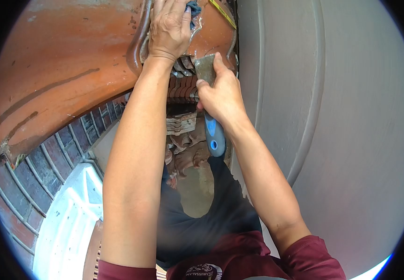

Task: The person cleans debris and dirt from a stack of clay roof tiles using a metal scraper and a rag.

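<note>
A putty knife [215, 135] with a blue and grey handle hangs from my right hand [223, 95], its wide, stained metal blade pointing up. The fingers of that hand wrap round it near where blade and handle meet. Farther forward, my left hand [170, 30] presses on a dark blue cloth [193, 8], which shows beside its fingers. Under the cloth is an orange-brown tile [207, 39] with a wet, smeared surface. A yellow strip [223, 14] lies on the tile, to the right of the cloth.
A large orange tile [71, 46] fills the upper left. Stacked tiles [182, 87] and broken pieces [185, 154] lie below my hands. A grey wall [351, 116] rises at the right. At the lower left are a white container [69, 224] and brickwork [31, 182].
</note>
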### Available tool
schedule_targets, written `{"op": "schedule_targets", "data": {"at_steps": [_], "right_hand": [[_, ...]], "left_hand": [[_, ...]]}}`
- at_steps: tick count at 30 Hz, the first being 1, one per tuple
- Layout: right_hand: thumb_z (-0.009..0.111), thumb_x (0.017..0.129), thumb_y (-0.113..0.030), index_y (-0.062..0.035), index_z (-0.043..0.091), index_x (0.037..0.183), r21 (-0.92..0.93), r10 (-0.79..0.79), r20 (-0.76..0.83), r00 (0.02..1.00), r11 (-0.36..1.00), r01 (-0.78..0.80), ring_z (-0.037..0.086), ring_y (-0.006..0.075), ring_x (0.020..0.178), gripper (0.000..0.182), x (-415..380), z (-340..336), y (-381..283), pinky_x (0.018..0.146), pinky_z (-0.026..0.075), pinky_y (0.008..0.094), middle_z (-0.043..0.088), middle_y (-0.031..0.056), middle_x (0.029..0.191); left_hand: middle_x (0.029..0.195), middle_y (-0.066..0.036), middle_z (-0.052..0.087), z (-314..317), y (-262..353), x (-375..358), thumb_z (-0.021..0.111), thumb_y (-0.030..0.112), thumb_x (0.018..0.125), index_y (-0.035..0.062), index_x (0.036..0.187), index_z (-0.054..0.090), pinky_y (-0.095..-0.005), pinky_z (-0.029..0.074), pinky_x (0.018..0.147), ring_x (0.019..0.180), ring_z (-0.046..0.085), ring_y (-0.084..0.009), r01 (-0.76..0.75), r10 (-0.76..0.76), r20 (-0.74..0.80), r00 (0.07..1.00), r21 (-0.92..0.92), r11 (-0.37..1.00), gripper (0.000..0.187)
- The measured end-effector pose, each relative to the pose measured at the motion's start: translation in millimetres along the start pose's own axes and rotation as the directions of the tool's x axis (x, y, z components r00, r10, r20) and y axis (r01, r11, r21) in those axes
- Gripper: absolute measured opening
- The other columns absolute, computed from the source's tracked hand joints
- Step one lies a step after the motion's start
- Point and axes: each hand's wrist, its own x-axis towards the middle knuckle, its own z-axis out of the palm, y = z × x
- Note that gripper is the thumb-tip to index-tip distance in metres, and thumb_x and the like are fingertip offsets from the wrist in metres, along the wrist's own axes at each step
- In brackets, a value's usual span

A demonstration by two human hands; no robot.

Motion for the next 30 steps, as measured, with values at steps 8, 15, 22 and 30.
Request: {"op": "schedule_targets", "data": {"at_steps": [8, 15, 22, 30], "right_hand": [[0.058, 0.082, -0.002, 0.0155, 0.027, 0.149, -0.06, -0.092, -0.029, 0.995, 0.994, 0.09, 0.064, 0.0439, 0.111, 0.076, -1, 1, 9, 0.099, 0.049, 0.0434, 0.064, 0.0346, 0.112], [0.06, 0.093, 0.0, -0.0079, 0.033, 0.156, 0.073, -0.157, -0.066, 0.985, 0.984, 0.162, 0.065, 0.0208, 0.077, 0.069, 2, -30, 51, 0.068, 0.053, 0.0315, 0.066, 0.0146, 0.106], [0.058, 0.081, 0.01, -0.0039, 0.062, 0.128, -0.337, -0.517, -0.045, 0.855, 0.814, 0.474, 0.066, 0.0383, 0.099, 0.049, 5, -47, 60, 0.09, 0.053, 0.0445, 0.068, 0.0163, 0.109], [0.063, 0.074, 0.001, -0.0055, 0.068, 0.11, -0.507, -0.587, 0.049, 0.808, 0.683, 0.526, 0.063, 0.0333, 0.093, 0.037, 21, -29, 47, 0.079, 0.056, 0.045, 0.065, 0.0091, 0.103]], "left_hand": [[0.114, -0.01, 0.068, 1, -4, -1, 0.054, 0.007, 0.094, 0.0091, 0.116, 0.066, -0.0439, 0.044, 0.101, 0.114, 0.055, -0.0365, -0.013, 0.013, 0.0, 1.0, 0.033, 0.999, 0.026], [0.115, -0.011, 0.068, 0, -2, 2, 0.052, 0.007, 0.093, 0.0081, 0.116, 0.066, -0.0434, 0.043, 0.101, 0.113, 0.055, -0.036, -0.009, 0.009, 0.026, 1.0, 0.023, 1.0, 0.027], [0.114, -0.012, 0.068, 0, -3, 1, 0.052, 0.005, 0.093, 0.0069, 0.116, 0.067, -0.0416, 0.044, 0.099, 0.113, 0.056, -0.0352, 0.01, -0.011, 0.046, 0.999, 0.027, 1.0, 0.027], [0.116, -0.011, 0.068, -1, -1, 0, 0.052, 0.004, 0.093, 0.0063, 0.117, 0.066, -0.042, 0.043, 0.101, 0.114, 0.055, -0.0342, 0.028, -0.031, 0.08, 0.996, 0.036, 0.999, 0.028]]}}
